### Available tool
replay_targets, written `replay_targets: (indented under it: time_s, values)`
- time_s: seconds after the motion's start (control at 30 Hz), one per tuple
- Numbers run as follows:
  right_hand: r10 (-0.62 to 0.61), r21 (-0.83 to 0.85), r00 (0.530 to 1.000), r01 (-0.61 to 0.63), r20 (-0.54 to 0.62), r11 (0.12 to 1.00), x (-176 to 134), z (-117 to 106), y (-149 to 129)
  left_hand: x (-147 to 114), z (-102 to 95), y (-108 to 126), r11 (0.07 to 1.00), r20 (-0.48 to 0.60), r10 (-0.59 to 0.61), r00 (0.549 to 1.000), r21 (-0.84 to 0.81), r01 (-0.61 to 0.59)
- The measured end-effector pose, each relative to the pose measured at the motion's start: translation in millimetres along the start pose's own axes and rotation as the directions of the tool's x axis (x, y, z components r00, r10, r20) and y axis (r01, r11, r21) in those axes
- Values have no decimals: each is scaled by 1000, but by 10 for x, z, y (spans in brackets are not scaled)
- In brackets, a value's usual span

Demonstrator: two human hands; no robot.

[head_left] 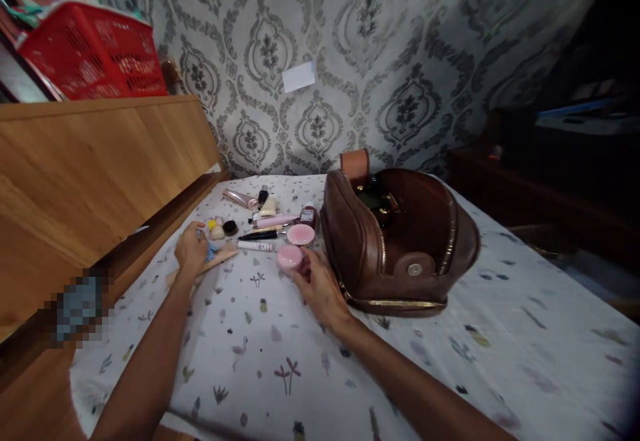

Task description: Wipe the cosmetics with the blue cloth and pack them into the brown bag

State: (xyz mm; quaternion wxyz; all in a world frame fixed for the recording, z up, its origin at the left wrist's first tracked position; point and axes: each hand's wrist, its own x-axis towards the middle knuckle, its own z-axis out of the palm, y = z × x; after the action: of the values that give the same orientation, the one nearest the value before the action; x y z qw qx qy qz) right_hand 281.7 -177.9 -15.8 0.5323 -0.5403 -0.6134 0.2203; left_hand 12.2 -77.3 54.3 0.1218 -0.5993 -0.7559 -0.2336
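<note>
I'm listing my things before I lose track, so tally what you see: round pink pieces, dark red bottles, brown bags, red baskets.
Round pink pieces: 2 (nearer piece at the right hand, farther piece just beyond)
Dark red bottle: 1
Brown bag: 1
Red basket: 1
Total: 5

A small, round pink container (289,259) with a smooth, glossy top sits at the fingertips of the right hand (320,287), pinched at its near right edge, top facing up; whether it is lifted cannot be told. A light-blue piece (211,251), small and too blurred to identify, shows right beside the fingers of the left hand (191,249), and a flat tan strip (223,254) lies aslant beneath that wrist, jutting out on both sides.
</note>
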Motion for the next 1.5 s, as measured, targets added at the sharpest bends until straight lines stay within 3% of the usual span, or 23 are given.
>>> replay_targets:
  time_s: [0.17,0.4,0.6,0.9,1.13,1.5]
  values:
    - [14,19,999,-14,34,1000,-44,19,-1,-25,-33,-7,1000,53,13,999,-25,-11]
    - [15,3,999,-15,-35,1000,-64,39,-7,47,103,-48,998,52,52,997,-26,-50]
    - [9,16,1000,-9,5,1000,-39,16,-7,48,11,10,998,125,-30,992,-55,37]
    - [1,6,1000,-1,5,1000,4,29,42,111,136,-127,999,77,0,997,-50,4]
    - [-9,-12,1000,9,13,1000,3,2,14,175,201,-80,991,98,126,987,-57,-121]
    - [13,41,1000,-14,20,999,-12,-1,-5,128,242,-72,950,167,310,936,-100,-297]
